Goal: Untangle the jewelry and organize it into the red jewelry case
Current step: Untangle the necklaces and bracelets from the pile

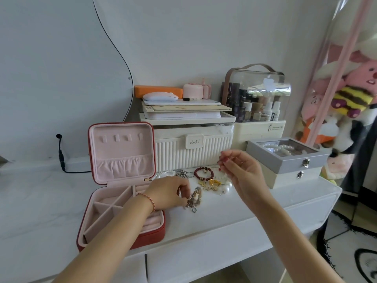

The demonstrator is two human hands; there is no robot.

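Note:
The red jewelry case (pixel 146 237) stands open on the white table, its pink lid upright and its pink compartments holding nothing I can see. My left hand (pixel 169 193) reaches over the case's right side and pinches a tangled clump of metal chains (pixel 193 199) on the table. My right hand (pixel 240 168) is raised above the pile with fingers curled, pinching something too thin to make out. Beneath it lie a red bead bracelet (pixel 204 174), gold charms (pixel 212 183), a silver chain (pixel 184 173) and white pearls (pixel 163 175).
A ribbed cream storage box (pixel 193 152) stands right behind the jewelry. A grey glass-topped box (pixel 285 158) with pearls sits on a cream box at the right. A clear cosmetics case (pixel 257 99) is behind. A black cable (pixel 61 158) hangs at the left. The table's front edge is close.

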